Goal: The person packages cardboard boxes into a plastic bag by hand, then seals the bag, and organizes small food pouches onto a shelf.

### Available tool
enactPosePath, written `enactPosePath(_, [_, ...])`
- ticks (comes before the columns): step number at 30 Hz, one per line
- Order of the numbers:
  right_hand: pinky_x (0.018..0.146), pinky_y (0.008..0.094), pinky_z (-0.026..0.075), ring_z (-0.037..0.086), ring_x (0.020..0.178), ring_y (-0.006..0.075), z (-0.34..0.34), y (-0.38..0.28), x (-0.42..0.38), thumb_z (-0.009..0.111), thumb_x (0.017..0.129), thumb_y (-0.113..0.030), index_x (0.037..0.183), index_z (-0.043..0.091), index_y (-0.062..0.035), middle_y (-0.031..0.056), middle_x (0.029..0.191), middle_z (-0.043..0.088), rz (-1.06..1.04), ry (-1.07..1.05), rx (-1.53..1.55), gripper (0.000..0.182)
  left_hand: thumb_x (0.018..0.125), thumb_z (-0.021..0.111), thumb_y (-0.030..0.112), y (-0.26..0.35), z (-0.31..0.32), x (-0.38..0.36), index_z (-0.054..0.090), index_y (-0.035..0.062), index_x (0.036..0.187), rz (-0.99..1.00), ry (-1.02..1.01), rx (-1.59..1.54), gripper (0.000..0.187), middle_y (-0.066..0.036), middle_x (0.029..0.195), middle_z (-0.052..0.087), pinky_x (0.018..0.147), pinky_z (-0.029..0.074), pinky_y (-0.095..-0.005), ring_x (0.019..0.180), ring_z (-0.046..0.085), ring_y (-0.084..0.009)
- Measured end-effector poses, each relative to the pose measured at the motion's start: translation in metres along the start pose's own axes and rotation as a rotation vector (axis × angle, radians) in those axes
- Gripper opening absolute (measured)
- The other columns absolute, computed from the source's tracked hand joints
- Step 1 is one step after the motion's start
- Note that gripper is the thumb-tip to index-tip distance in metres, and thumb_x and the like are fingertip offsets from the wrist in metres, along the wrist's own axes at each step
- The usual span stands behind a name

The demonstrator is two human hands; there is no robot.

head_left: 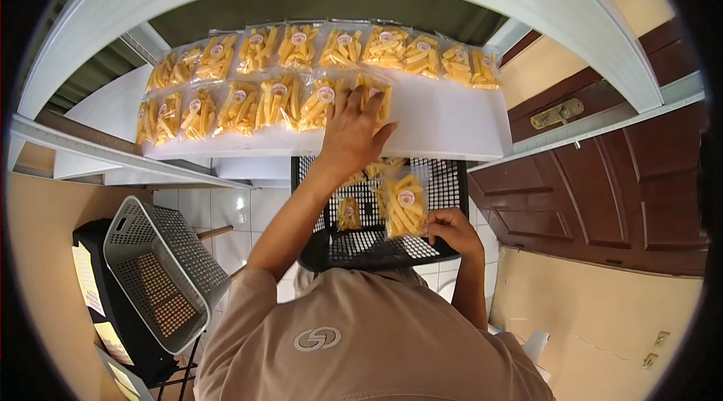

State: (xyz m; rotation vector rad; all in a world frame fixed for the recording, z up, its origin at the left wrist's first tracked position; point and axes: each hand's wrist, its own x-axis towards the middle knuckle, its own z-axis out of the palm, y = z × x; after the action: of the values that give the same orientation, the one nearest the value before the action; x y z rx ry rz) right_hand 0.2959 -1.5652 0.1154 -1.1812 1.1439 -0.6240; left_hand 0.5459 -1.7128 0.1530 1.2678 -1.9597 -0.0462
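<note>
My left hand reaches up to the white shelf. Its fingers are spread over a clear bag of yellow stick snacks at the right end of the front row, with the thumb out to the side. Low on the right, my right hand pinches the edge of another bag of stick snacks, which has a round label and hangs upright above a black plastic basket. Inside that basket lie a small snack bag and further bags, partly hidden by the held bag and the shelf edge.
Two rows of similar snack bags stand along the shelf. White shelf frame posts rise at both sides. A grey perforated basket tilts at the lower left. To the right is a brown wooden door with a brass-coloured handle.
</note>
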Motion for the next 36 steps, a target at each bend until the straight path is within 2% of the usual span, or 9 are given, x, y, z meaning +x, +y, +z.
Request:
enactPosePath(8, [0.054,0.0265,0.046,0.059,0.057,0.0113,-0.006,0.067,-0.017,0.065,0.076,-0.011,0.072,0.066,0.0051,0.0092,0.062,0.063,0.127,0.303,-0.529,0.017,0.075,0.076,0.023,0.003,0.013,0.006,0.058,0.008,0.119,-0.027,-0.339,-0.007,0.049,-0.016,0.12,0.053,0.094,0.04,-0.0498,0.109,0.048,-0.0377])
enactPosePath(10, [0.058,0.0336,0.048,0.063,0.06,0.023,-0.006,0.077,-0.007,0.066,0.071,-0.019,0.074,0.067,0.0026,0.0175,0.066,0.062,0.181,0.378,-0.512,0.022,0.074,0.076,0.02,0.003,0.015,0.002,0.057,0.0087,0.12,-0.048,-0.355,-0.068,0.051,-0.017,0.121,0.052,0.095,0.04,-0.049,0.11,0.048,-0.0384])
enactPosePath(11, [0.052,0.0276,0.048,0.06,0.054,0.0129,-0.009,0.093,0.002,0.066,0.072,-0.014,0.073,0.066,0.0045,0.0087,0.06,0.062,0.091,0.335,-0.577,0.019,0.074,0.077,0.017,0.004,0.015,-0.002,0.055,0.009,0.122,-0.046,-0.279,-0.111,0.054,-0.019,0.123,0.05,0.095,0.04,-0.0488,0.11,0.049,-0.0405])
enactPosePath(22, [0.054,0.0338,0.057,0.069,0.063,0.0211,-0.031,0.14,0.107,0.069,0.074,-0.01,0.085,0.068,0.0046,0.0158,0.079,0.07,0.73,-0.106,-0.711,0.018,0.074,0.077,0.01,0.019,-0.017,-0.021,0.046,0.0085,0.131,-0.265,-0.317,-0.44,0.065,-0.023,0.12,0.056,0.093,0.047,-0.0432,0.112,0.056,-0.0408])
enactPosePath(26, [0.081,0.0407,0.053,0.067,0.091,0.0337,-0.043,0.171,0.115,0.078,0.068,-0.041,0.092,0.069,-0.0038,0.0216,0.096,0.068,0.607,-0.028,-1.175,0.045,0.073,0.079,0.008,0.026,-0.037,-0.053,0.046,0.0063,0.131,-0.176,-0.214,-0.653,0.067,-0.016,0.119,0.059,0.089,0.049,-0.0371,0.106,0.061,-0.027])
enactPosePath(29, [0.073,0.0381,0.051,0.067,0.085,0.0297,-0.034,0.137,0.113,0.062,0.085,-0.047,0.096,0.067,-0.0049,0.0139,0.085,0.068,0.342,0.118,-0.996,0.044,0.073,0.08,0.007,0.019,-0.035,-0.083,0.044,0.0056,0.132,-0.358,-0.372,-0.833,0.069,-0.012,0.105,0.064,0.083,0.05,-0.0302,0.093,0.064,-0.016])
enactPosePath(34, [0.076,0.0302,0.051,0.064,0.086,0.02,0.016,0.016,0.073,0.058,0.094,-0.035,0.115,0.059,0.0018,0.0105,0.103,0.065,0.119,-0.069,0.834,0.042,0.075,0.079,0.006,0.019,-0.002,-0.116,0.036,0.0076,0.137,-0.523,-0.478,-0.848,0.076,-0.016,0.11,0.062,0.085,0.051,-0.0329,0.1,0.063,-0.0215])
enactPosePath(35, [0.076,0.0302,0.051,0.064,0.086,0.02,0.016,0.02,0.073,0.058,0.094,-0.035,0.115,0.059,0.0018,0.0105,0.103,0.065,0.12,-0.067,0.836,0.042,0.075,0.079,0.007,0.021,0.006,-0.121,0.034,0.0077,0.138,-0.515,-0.539,-0.842,0.078,-0.017,0.111,0.061,0.086,0.051,-0.0337,0.101,0.062,-0.023])
enactPosePath(36, [0.077,0.03,0.051,0.063,0.085,0.0183,0.016,0.028,0.074,0.062,0.091,-0.027,0.111,0.06,0.0022,0.0109,0.101,0.066,0.055,0.001,0.355,0.036,0.076,0.079,0.007,0.021,0.015,-0.127,0.031,0.0078,0.139,-0.506,-0.598,-0.834,0.08,-0.018,0.112,0.06,0.087,0.051,-0.0346,0.103,0.062,-0.0244])
